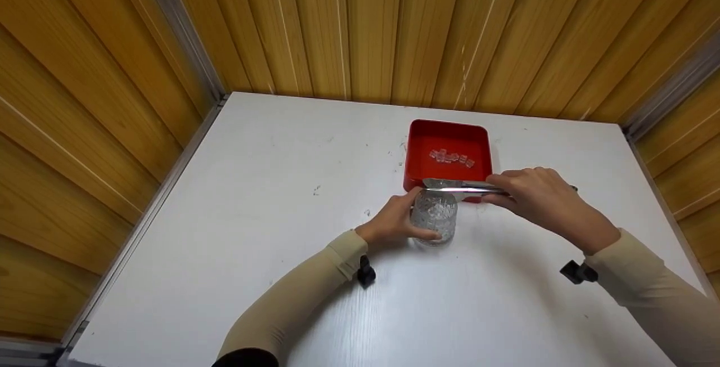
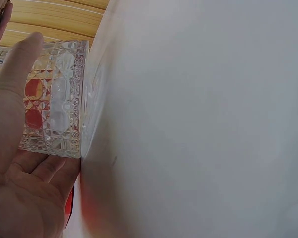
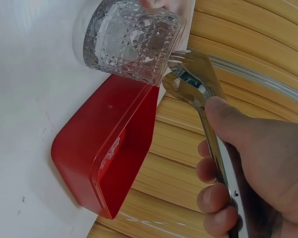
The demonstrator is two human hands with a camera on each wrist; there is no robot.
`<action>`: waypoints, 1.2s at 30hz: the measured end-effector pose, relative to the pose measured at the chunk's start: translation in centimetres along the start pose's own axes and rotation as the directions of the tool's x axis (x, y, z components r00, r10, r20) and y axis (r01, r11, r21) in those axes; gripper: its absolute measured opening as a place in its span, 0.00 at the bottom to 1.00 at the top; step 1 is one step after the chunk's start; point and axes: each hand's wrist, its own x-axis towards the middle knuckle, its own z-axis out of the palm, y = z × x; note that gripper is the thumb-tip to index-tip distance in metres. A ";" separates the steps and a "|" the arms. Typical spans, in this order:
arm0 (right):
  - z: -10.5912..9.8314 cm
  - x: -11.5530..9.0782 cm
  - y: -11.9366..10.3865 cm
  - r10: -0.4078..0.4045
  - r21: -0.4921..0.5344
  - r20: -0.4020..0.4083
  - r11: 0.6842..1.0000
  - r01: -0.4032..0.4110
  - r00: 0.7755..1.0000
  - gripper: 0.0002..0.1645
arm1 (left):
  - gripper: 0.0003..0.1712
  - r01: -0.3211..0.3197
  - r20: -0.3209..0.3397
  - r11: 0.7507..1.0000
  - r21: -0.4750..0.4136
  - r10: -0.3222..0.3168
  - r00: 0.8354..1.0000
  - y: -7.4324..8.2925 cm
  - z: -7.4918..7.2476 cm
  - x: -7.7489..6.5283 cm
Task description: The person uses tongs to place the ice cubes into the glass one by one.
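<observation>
Metal tongs (image 1: 469,189) are gripped by the right hand (image 1: 538,199), glass (image 1: 437,216) by the left hand (image 1: 395,220).

A white table (image 1: 253,232) has small dark marks (image 1: 316,190) scattered over its top (scuffs or specks, hard to say which); a squarish red tray (image 1: 447,133) sits flat on it toward the far edge; just in front of that, a clear patterned glass (image 1: 440,218) stands upright, base down.
</observation>
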 end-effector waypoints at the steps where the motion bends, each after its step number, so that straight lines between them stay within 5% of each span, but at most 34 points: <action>1: 0.0 0.0 0.0 0.001 0.000 0.002 1.000 -0.001 1.000 0.16 | 0.55 0.002 0.000 1.000 0.002 -0.002 1.000 0.0 0.0 0.0; 12: 0.2 0.2 0.3 -0.022 -0.006 -0.047 1.000 0.022 0.999 0.13 | 0.53 -0.060 -0.019 0.997 0.042 0.061 0.998 -0.4 0.1 0.0; 36: 0.7 3.0 3.7 0.067 -0.061 0.029 0.996 -0.065 0.997 0.19 | 0.51 -0.009 -0.012 0.999 0.031 0.010 1.000 0.0 -0.1 -0.1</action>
